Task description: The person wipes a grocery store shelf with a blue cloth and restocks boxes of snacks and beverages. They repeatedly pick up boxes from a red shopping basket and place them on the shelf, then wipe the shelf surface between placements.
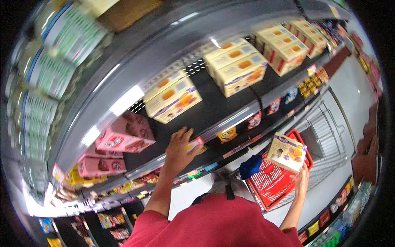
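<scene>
In my right hand [300, 177] is a cream-coloured snack box [286, 152] with orange and purple print, held over a red plastic shopping basket [271, 182]. The basket rests on a wire shopping cart [327, 139], with a dark blue cloth-like item [251, 167] at its left rim. My left hand [182, 148] is empty with fingers apart, at the front edge of the black shelf [213, 114], by a price tag. Just beyond it stand similar cream boxes [174, 100]; pink boxes [126, 132] are to its left.
More cream boxes [240, 66] stand along the shelf to the right. Large labelled jars [74, 34] line the upper shelf at left. Bagged snacks [226, 135] sit on the lower shelf. Another stocked shelf [327, 219] runs at lower right.
</scene>
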A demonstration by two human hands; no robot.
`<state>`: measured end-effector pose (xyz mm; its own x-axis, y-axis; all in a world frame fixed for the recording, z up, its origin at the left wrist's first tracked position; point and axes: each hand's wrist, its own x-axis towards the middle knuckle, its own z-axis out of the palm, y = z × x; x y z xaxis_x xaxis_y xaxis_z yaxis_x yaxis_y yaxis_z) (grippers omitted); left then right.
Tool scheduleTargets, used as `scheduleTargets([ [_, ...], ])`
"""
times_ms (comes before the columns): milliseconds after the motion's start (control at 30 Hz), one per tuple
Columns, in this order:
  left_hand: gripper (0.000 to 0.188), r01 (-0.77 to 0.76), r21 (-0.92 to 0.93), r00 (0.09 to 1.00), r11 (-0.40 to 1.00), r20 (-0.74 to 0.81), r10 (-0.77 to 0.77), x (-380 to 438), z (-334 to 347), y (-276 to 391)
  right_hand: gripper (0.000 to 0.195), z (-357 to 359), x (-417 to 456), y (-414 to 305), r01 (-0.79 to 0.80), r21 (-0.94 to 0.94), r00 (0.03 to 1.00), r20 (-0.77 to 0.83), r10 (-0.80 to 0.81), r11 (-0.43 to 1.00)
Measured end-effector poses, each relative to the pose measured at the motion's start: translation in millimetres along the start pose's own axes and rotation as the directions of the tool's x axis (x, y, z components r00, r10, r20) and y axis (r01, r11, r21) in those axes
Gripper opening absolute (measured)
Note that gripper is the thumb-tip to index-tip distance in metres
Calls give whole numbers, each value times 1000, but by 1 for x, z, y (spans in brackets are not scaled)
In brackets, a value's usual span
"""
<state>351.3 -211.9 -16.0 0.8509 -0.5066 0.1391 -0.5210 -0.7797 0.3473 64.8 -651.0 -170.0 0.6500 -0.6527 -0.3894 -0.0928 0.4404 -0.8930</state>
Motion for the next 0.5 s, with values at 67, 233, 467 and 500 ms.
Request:
scheduleTargets([
  [67, 61, -34, -138, 998, 990, -56, 27, -3, -3, 8, 67, 51, -8, -28, 31, 5, 991, 133, -31, 1000],
  [233, 71, 194, -678, 969, 709, 246, -31, -32, -7, 37, 71, 174, -29, -61, 84, 36, 927, 365, -92, 996],
  [467, 70, 164, -903, 985, 398, 128, -116, -58, -18, 15, 71, 277, -46, -81, 175, -59, 721, 688, -86, 983],
  [500, 70, 129, -903, 988, 409, 83, -128, -60, -21, 10, 67, 285, -46, -81, 225, -81, 707, 699, -106, 971],
])
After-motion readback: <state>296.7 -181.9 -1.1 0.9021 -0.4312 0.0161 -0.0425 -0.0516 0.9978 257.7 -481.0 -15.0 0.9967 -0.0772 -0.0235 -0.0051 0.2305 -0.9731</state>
